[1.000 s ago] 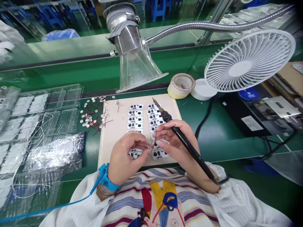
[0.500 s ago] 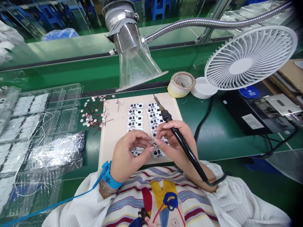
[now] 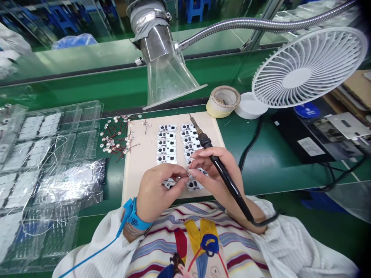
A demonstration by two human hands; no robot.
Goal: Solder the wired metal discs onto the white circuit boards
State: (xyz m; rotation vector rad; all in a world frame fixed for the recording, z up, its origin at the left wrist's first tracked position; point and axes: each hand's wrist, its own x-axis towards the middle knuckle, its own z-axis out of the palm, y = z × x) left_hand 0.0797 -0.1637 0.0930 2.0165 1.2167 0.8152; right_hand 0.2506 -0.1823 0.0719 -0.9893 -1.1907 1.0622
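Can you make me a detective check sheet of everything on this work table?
Surface: green bench with a cream board on it.
Job's things: two rows of small white circuit boards; wired metal discs heaped beside the board.
Grips: left hand and right hand meet over the boards; anything pinched is too small to tell. Right hand holds a soldering iron.
Clutter: clear plastic trays, foil bag, tape roll.
Cables: blue wrist strap cord, black cable.
Surroundings: white fan, clear funnel, blue stools.
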